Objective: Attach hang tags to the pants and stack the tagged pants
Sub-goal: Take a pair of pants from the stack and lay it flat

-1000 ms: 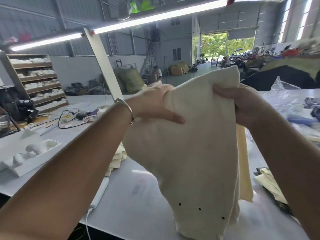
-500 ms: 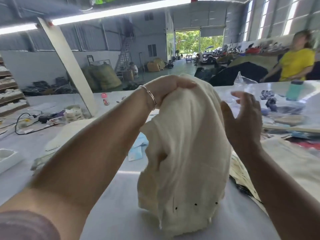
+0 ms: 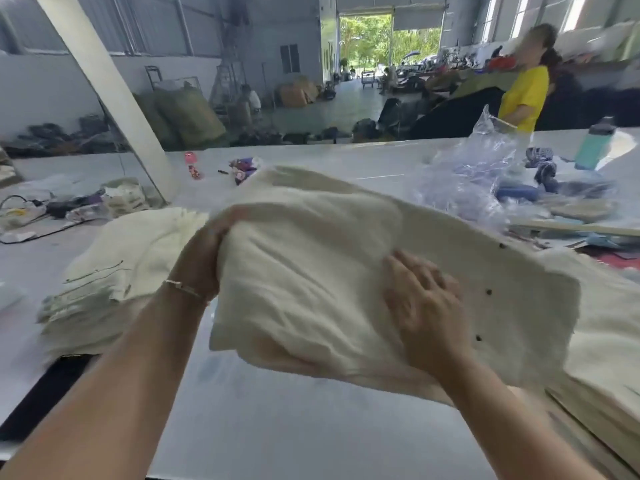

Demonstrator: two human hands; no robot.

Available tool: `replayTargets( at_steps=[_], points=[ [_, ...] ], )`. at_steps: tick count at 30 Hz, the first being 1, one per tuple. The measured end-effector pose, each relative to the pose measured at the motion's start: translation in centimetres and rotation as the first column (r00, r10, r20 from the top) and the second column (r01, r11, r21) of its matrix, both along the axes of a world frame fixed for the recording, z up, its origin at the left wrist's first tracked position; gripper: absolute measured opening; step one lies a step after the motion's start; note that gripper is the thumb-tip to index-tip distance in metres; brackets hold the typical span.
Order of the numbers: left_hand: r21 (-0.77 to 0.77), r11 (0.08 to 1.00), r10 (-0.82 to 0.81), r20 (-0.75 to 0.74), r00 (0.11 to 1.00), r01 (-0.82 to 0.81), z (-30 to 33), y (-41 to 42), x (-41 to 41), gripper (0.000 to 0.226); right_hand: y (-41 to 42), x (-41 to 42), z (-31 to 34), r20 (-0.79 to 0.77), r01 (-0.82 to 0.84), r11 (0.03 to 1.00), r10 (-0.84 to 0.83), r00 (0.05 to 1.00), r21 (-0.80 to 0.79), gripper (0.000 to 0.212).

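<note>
Pants [image 3: 311, 271]: a folded cream pair, held up over the table [image 3: 277, 427] in front of me, lying crosswise and tilted, its right end reaching over the pile on my right. Three small dark dots run along its right part.
My left hand [image 3: 207, 258]: it grasps the left end of the pants, fingers curled into the bunched cloth; a thin bracelet [image 3: 180, 287] sits on the wrist.
My right hand [image 3: 426, 306]: it lies flat on top of the pants, fingers straight and spread, pressing on the cloth; I grip nothing with it.
Left stack [image 3: 114, 271]: folded cream pants piled on the table just left of my left arm, with dark thread lines along their edges.
Right pile [image 3: 609, 358]: more cream cloth at the table's right edge, partly under the held pair.
Phone [image 3: 41, 393]: I think a flat dark slab at the near left edge, below the left stack; too blurred to be sure.
Bag [image 3: 478, 174]: crumpled clear plastic on the far right of the table.
Bottle [image 3: 594, 147]: teal, upright, beyond the bag.
Small things: a red and pink toy [image 3: 191, 164] and a purple wrapper [image 3: 244, 169] on the far side of the table; cables [image 3: 20, 209] at the far left.
Person [image 3: 526, 88]: in a yellow shirt, standing past the table on the right.
</note>
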State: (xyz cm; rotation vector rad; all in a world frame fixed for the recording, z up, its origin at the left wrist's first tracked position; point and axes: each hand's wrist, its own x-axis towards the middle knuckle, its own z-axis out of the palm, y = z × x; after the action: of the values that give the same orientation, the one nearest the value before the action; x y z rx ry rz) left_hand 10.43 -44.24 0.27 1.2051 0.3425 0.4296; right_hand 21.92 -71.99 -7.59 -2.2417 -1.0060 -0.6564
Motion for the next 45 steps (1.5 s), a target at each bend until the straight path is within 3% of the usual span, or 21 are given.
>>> replayTargets(
  at_steps=[2, 4, 5, 6, 8, 11, 14, 15, 17, 19, 21, 23, 25, 26, 28, 30, 34, 37, 39, 42, 45],
  points=[
    [0.060, 0.987, 0.157, -0.327, 0.932, -0.146, -7.0, 4.3, -2.4, 0.039, 1.4, -0.6, -5.6, -0.197, -0.045, 0.947, -0.020, 0.980, -0.318, 0.049],
    [0.309, 0.924, 0.371, -0.583, 0.723, -0.225, -14.3, 7.0, -5.0, 0.032, 1.9, -1.1, -11.3, -0.364, -0.098, 0.805, -0.153, 0.919, -0.585, 0.053],
    [0.415, 0.888, 0.439, -0.633, 0.637, -0.199, -17.6, 7.8, -6.2, 0.031, 1.8, -1.5, -13.6, -0.411, -0.134, 0.740, -0.205, 0.888, -0.659, 0.054],
    [0.481, 0.860, 0.477, -0.646, 0.596, -0.167, -20.4, 8.4, -7.1, 0.030, 1.7, -1.8, -15.4, -0.440, -0.151, 0.723, -0.229, 0.868, -0.674, 0.054],
    [0.588, 0.802, 0.538, -0.632, 0.558, -0.107, -24.4, 9.5, -7.7, 0.024, 1.6, -1.9, -17.3, -0.466, -0.130, 0.785, -0.218, 0.858, -0.605, 0.051],
    [0.727, 0.687, 0.617, -0.589, 0.522, 0.008, -26.8, 11.7, -7.2, 0.017, 1.8, -1.9, -17.7, -0.402, 0.073, 0.814, -0.360, 0.842, -0.576, 0.051],
    [0.792, 0.590, 0.667, -0.587, 0.459, 0.154, -28.0, 12.9, -7.1, 0.018, 1.8, -1.6, -17.7, -0.414, 0.421, 0.698, -0.697, 0.585, -0.580, 0.090],
    [0.799, 0.579, 0.676, -0.583, 0.451, 0.166, -28.4, 12.9, -7.1, 0.024, 1.9, -1.5, -17.7, -0.424, 0.479, 0.663, -0.743, 0.518, -0.575, 0.101],
    [0.814, 0.558, 0.697, -0.567, 0.438, 0.165, -28.6, 12.8, -7.2, 0.029, 2.2, -1.1, -17.8, -0.454, 0.526, 0.661, -0.750, 0.481, -0.535, 0.101],
    [0.852, 0.504, 0.733, -0.510, 0.450, 0.143, -28.4, 12.6, -6.9, 0.029, 2.5, -0.1, -17.7, -0.605, 0.567, 0.715, -0.677, 0.419, -0.408, 0.087],
    [0.918, 0.362, 0.767, -0.391, 0.509, 0.160, -28.2, 12.6, -6.6, 0.037, 2.5, 0.8, -17.1, -0.755, 0.603, 0.743, -0.564, 0.334, -0.289, 0.061],
    [0.966, 0.191, 0.751, -0.259, 0.607, 0.176, -27.6, 12.2, -6.3, 0.044, 2.9, 1.0, -16.3, -0.769, 0.622, 0.757, -0.514, 0.379, -0.200, 0.036],
    [0.979, 0.104, 0.652, -0.199, 0.732, 0.174, -26.6, 11.6, -5.6, 0.035, 4.2, 0.2, -15.6, -0.664, 0.631, 0.762, -0.548, 0.509, -0.145, 0.031],
    [0.977, 0.122, 0.577, -0.212, 0.789, 0.174, -26.1, 11.1, -5.0, 0.030, 5.0, -0.5, -15.5, -0.579, 0.616, 0.779, -0.559, 0.594, -0.120, 0.033],
    [0.930, 0.289, 0.390, -0.332, 0.859, 0.229, -25.4, 9.4, -3.5, 0.023, 6.5, -1.9, -15.5, -0.406, 0.526, 0.849, -0.497, 0.767, -0.044, 0.035],
    [0.826, 0.449, 0.170, -0.453, 0.875, 0.341, -25.0, 6.6, -1.9, 0.014, 7.3, -2.9, -15.7, -0.325, 0.430, 0.903, -0.411, 0.852, -0.014, 0.034],
    [0.594, 0.691, -0.120, -0.467, 0.876, 0.412, -24.8, 0.3, 0.6, 0.019, 7.4, -3.4, -16.0, -0.459, 0.367, 0.930, -0.323, 0.828, 0.008, 0.022],
    [0.216, 0.856, -0.328, -0.474, 0.817, 0.469, -23.8, -3.9, 2.9, 0.016, 6.4, -3.5, -15.9, -0.530, 0.270, 0.960, -0.190, 0.827, 0.078, 0.017],
    [0.031, 0.882, -0.407, -0.451, 0.794, 0.470, -23.0, -6.3, 4.4, 0.019, 5.7, -3.6, -15.4, -0.587, 0.159, 0.978, -0.049, 0.808, 0.138, 0.013],
    [-0.012, 0.920, -0.350, -0.474, 0.808, 0.392, -22.6, -8.6, 5.9, 0.023, 4.7, -3.4, -14.8, -0.668, 0.079, 0.982, 0.056, 0.742, 0.170, 0.035],
    [-0.082, 0.936, -0.339, -0.469, 0.816, 0.341, -22.5, -9.4, 6.5, 0.016, 3.6, -1.9, -14.5, -0.718, 0.128, 0.977, 0.033, 0.695, 0.169, 0.034]
  ],
)
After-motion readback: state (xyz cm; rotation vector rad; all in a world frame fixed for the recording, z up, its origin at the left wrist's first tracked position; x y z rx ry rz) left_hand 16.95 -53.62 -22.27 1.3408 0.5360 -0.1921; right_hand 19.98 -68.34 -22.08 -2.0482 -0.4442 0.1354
